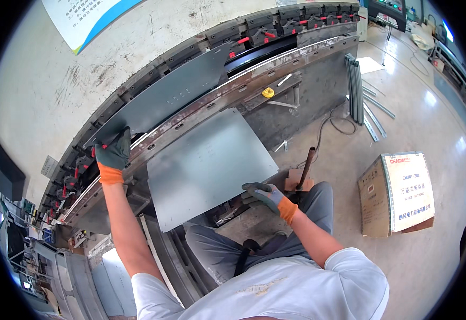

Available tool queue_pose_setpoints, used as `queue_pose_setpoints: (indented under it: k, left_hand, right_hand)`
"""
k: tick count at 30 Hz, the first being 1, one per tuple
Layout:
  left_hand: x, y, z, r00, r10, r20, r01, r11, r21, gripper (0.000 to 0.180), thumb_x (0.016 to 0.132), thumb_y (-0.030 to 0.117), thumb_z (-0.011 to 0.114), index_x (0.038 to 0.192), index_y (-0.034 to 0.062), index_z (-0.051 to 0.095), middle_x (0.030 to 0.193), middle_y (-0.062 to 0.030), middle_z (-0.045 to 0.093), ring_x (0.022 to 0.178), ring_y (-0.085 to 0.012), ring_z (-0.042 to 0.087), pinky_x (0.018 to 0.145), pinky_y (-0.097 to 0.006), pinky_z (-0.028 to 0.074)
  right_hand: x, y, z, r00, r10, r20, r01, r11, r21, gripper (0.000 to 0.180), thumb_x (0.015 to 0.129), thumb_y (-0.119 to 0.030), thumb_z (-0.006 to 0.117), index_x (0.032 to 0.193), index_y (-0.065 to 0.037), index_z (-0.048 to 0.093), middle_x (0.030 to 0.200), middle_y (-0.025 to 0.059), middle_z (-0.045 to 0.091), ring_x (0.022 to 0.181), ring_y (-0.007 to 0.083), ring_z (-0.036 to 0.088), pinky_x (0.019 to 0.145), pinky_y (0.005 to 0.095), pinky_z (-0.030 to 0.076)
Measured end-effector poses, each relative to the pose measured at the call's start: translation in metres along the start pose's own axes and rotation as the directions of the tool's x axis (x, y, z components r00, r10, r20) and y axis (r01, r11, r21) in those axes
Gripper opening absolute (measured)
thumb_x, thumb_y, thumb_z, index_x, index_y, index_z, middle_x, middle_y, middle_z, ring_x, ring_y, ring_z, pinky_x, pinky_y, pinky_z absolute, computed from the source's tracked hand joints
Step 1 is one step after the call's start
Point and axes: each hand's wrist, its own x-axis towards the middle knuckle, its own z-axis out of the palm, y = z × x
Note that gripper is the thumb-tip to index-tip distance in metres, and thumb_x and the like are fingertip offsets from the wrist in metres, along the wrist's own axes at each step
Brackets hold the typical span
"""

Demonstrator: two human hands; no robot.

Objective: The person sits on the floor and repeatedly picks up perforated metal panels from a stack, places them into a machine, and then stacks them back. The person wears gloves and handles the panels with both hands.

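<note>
My left hand [114,154], in a dark grey and orange glove, is at the left end of a grey metal sheet [171,96]. Its fingers close over that sheet's lower corner. The sheet stands tilted along the tooling of a press brake [254,69] and has small holes. In front of the machine's beam lies a second, flat metal sheet [206,160], above my knees. Close to its near right edge is my right hand [265,196], gloved alike, with fingers stretched out to the left. Whether its fingertips touch the edge is unclear.
A yellow tape measure [267,92] rests on a small bracket shelf on the machine. Long metal strips [354,90] lean at its right end. A cardboard box [398,194] stands on the floor to my right, and a rusty upright pipe [306,168] is near my right knee.
</note>
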Motion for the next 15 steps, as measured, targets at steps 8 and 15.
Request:
queue_pose_setpoints:
  k: [8,15]
  left_hand:
    - [0.007,-0.002,-0.007,0.996,0.087,0.020,-0.087,0.996,0.023,0.093,0.088,0.067,0.053,0.150,-0.0003,0.039,0.154,-0.0278,0.039,0.139,-0.0465,0.043,0.109,-0.053,0.048]
    - [0.003,-0.007,0.000,0.997,0.070,0.017,-0.069,0.996,-0.049,0.072,0.099,0.054,0.040,0.143,-0.0021,0.047,0.147,-0.0271,0.048,0.135,-0.0466,0.048,0.108,-0.055,0.049]
  right_hand:
    - [0.001,0.000,0.004,1.000,0.013,0.013,-0.013,1.000,0.003,0.044,0.102,-0.030,0.060,0.139,-0.005,0.058,0.120,0.0114,0.070,0.108,0.0239,0.070,0.093,0.0356,0.055]
    - [0.003,0.007,0.000,1.000,-0.001,0.016,0.001,0.999,-0.034,0.044,0.102,-0.029,0.060,0.139,-0.005,0.058,0.120,0.0114,0.070,0.108,0.0238,0.070,0.092,0.0354,0.056]
